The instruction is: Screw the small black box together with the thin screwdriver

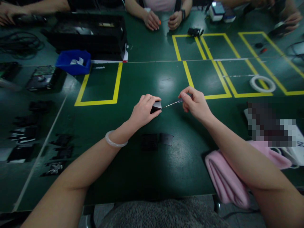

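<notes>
Near the middle of the green table, my left hand (145, 110) is closed around a small black part with a light grey face (157, 105), its thumb below and fingers above. My right hand (195, 103) grips the handle of a thin screwdriver (171, 104), whose shaft points left. The tip meets or nearly meets the right edge of the small part; the exact contact is too small to tell. Closer to my body, a dark square piece (149, 142) and a thinner flat dark piece (166, 139) lie side by side on the table.
A blue bin (74, 62) stands at the back left before a large black crate (87, 36). Several black parts lie at left. A pink cloth (228, 177) and a white tape roll (262, 84) are at right. Across the table, a person's hands (152, 22) rest.
</notes>
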Available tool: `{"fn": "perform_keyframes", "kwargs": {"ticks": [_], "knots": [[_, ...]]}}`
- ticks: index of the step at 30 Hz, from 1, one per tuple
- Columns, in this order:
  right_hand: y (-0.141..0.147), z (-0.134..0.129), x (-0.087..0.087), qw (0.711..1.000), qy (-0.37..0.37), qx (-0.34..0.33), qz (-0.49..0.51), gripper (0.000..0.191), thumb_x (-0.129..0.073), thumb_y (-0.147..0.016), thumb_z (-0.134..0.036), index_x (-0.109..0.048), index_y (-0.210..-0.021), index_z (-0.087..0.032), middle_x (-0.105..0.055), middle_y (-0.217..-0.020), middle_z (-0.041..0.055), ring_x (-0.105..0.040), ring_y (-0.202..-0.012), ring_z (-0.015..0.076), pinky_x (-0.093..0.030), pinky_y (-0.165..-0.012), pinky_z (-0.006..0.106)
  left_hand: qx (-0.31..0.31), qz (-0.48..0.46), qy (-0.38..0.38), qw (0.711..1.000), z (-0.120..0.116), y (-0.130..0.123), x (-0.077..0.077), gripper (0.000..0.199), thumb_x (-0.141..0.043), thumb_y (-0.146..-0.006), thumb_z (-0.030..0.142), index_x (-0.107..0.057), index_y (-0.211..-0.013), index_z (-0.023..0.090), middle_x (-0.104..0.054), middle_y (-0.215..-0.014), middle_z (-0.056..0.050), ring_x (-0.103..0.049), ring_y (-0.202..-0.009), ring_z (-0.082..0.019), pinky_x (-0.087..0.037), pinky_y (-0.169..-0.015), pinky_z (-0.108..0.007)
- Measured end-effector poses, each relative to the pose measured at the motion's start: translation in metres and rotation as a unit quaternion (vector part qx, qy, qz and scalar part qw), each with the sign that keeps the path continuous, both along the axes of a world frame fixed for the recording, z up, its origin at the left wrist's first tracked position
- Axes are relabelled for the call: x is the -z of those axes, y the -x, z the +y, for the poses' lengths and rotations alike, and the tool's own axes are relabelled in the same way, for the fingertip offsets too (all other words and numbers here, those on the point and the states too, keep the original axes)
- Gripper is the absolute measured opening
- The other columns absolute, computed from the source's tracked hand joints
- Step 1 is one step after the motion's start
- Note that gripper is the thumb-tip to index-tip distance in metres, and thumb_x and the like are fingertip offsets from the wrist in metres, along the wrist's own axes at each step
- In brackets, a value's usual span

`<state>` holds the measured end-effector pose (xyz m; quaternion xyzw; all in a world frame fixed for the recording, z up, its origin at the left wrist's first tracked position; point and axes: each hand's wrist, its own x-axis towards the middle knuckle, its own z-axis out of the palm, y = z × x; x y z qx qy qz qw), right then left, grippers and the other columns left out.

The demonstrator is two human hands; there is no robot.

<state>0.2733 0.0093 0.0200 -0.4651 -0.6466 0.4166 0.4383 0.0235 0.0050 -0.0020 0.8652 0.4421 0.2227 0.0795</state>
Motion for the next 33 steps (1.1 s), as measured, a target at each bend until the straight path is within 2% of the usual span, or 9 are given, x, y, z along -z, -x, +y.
{"fn": "perform_keyframes", "kwargs": {"ticks": [5,11,17,23,25,29,33], "knots": [[0.0012,-0.0004,0.0004,0.999,-0.014,-0.006,0.031,0.022,-0.066,-0.097,-0.043,-0.054,-0.099,-0.025,-0.045,-0.049,-0.0109,-0.046,-0.040,0.0104,-0.034,-0.044,0.025,-0.004,0.000,0.001,1.000,-0.0001,0.0000,0.0005,0.038,-0.072,-0.094,0.026,-0.057,-0.128,0.022,-0.064,-0.123,-0.009,-0.058,-0.116,-0.029,-0.053,-0.098,-0.043],[0.0012,-0.0007,-0.0007,1.000,-0.003,0.010,-0.003,0.029,-0.062,-0.099,-0.049,-0.055,-0.086,-0.024,-0.040,-0.043,-0.0095,-0.043,-0.036,0.0110,-0.032,-0.041,0.026,-0.004,0.002,0.005,1.000,-0.0002,0.0000,-0.0004,0.037,-0.071,-0.095,0.027,-0.057,-0.128,0.021,-0.064,-0.123,-0.009,-0.058,-0.117,-0.029,-0.052,-0.099,-0.043],[0.0014,0.0001,0.0014,0.999,-0.022,-0.002,0.028,0.024,-0.066,-0.097,-0.046,-0.054,-0.099,-0.026,-0.046,-0.048,-0.0105,-0.046,-0.039,0.0116,-0.034,-0.044,0.027,-0.002,0.001,-0.001,1.000,0.0000,0.0003,0.0009,0.039,-0.073,-0.094,0.026,-0.057,-0.129,0.020,-0.064,-0.123,-0.010,-0.058,-0.117,-0.029,-0.052,-0.099,-0.043],[0.0012,-0.0009,0.0003,1.000,-0.016,0.013,-0.005,0.030,-0.063,-0.098,-0.052,-0.054,-0.087,-0.025,-0.042,-0.044,-0.0094,-0.043,-0.036,0.0114,-0.030,-0.042,0.027,-0.002,0.002,0.004,1.000,0.0000,0.0006,0.0002,0.038,-0.072,-0.095,0.027,-0.057,-0.129,0.020,-0.064,-0.123,-0.010,-0.058,-0.116,-0.029,-0.052,-0.099,-0.044],[0.0015,-0.0015,0.0003,1.000,-0.022,0.013,-0.008,0.027,-0.064,-0.098,-0.049,-0.054,-0.090,-0.026,-0.042,-0.044,-0.0097,-0.043,-0.036,0.0119,-0.028,-0.041,0.027,-0.001,0.002,0.004,1.000,0.0000,0.0006,-0.0001,0.039,-0.072,-0.094,0.027,-0.057,-0.129,0.020,-0.064,-0.123,-0.010,-0.058,-0.117,-0.030,-0.053,-0.099,-0.044],[0.0023,-0.0017,0.0010,0.999,-0.034,0.000,0.019,0.023,-0.066,-0.098,-0.045,-0.053,-0.099,-0.026,-0.045,-0.049,-0.0101,-0.046,-0.039,0.0119,-0.032,-0.044,0.028,-0.001,0.002,0.006,1.000,0.0001,0.0005,0.0003,0.038,-0.072,-0.094,0.027,-0.057,-0.129,0.021,-0.063,-0.123,-0.010,-0.058,-0.118,-0.030,-0.053,-0.099,-0.045],[0.0012,-0.0014,-0.0007,1.000,-0.028,0.012,-0.004,0.028,-0.064,-0.098,-0.049,-0.054,-0.088,-0.025,-0.044,-0.046,-0.0093,-0.045,-0.038,0.0111,-0.032,-0.042,0.027,-0.002,-0.002,0.005,1.000,-0.0001,0.0004,0.0008,0.038,-0.072,-0.094,0.027,-0.057,-0.129,0.021,-0.064,-0.123,-0.010,-0.058,-0.117,-0.030,-0.053,-0.100,-0.045]]}}
